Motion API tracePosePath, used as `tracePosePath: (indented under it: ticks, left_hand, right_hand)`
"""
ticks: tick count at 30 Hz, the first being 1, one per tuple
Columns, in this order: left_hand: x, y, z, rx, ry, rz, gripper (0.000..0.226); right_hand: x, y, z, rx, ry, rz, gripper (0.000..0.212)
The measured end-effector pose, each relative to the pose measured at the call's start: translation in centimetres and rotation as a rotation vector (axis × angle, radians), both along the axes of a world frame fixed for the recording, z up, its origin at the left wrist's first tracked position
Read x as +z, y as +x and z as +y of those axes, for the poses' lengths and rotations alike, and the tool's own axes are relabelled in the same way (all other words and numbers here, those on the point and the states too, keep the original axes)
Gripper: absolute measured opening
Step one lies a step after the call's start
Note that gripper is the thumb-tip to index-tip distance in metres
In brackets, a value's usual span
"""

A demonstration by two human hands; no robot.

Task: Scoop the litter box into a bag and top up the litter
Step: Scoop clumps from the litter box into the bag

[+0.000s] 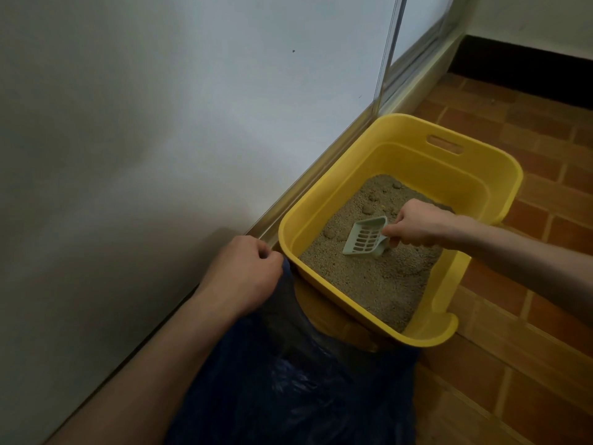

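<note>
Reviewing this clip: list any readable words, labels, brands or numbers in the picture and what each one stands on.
None: no text can be read in this view.
Yellow litter box: plain walls, no label showing.
Pale green scoop: no marking visible.
Dark blue bag: no print visible.
Wall: only small dark specks, no writing.

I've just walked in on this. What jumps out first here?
The bright yellow litter box on the brick-red tiled floor, against the pale wall. In it, the right hand holds a pale green slotted scoop over the sandy litter. Nearer the camera, the left hand grips the edge of a dark blue bag.
</note>
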State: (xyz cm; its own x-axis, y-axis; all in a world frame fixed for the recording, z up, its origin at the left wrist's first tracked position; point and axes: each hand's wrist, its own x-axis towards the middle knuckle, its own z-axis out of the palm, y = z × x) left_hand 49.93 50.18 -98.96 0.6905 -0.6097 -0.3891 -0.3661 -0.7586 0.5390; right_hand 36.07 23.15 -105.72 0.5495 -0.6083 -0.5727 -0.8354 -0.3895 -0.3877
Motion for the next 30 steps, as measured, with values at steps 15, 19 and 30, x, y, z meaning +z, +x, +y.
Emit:
tracePosePath:
  ticks: [15,19,30]
  left_hand:
    - [0.0,-0.1,0.0,0.020,0.000,0.027,0.027]
    - [0.3,-0.3,-0.1,0.027,-0.006,0.033,0.026]
    - [0.2,-0.4,0.0,-0.001,-0.001,0.004,0.025]
  right_hand:
    - [-2.5,1.8,1.6,-0.089,0.007,-0.091,0.023]
    - [-3.5,1.6,2.1,-0.153,0.103,-0.143,0.025]
    - [-5.6,-0.8,3.6,-0.236,0.182,-0.324,0.034]
